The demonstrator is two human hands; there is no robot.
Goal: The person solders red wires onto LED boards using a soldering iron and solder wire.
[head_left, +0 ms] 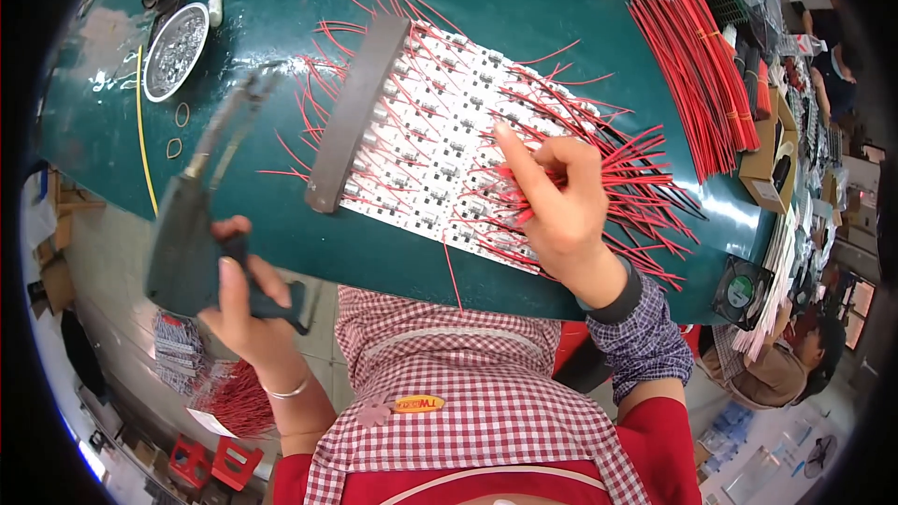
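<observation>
My left hand [248,304] is wrapped around the handle of a dark grey-green soldering gun [178,248], held over the table's front left edge. Its thin metal tip points up and away, blurred by motion. My right hand [566,201] is over the right half of a white panel of small circuit boards [454,131]. Its fingers curl around red wires [641,182] that fan out to the right, with short red ends showing on the left. Exactly which wires it grips is partly hidden. A long dark bar [360,112] lies across the panel's left part, red wires sticking out beyond it.
A green table [271,0] carries a white bowl [176,51] of shiny bits at left, with rubber bands nearby. A bundle of red and black wires [692,75] lies at right. A small fan [742,290] stands at the right edge; another person [772,365] sits beyond.
</observation>
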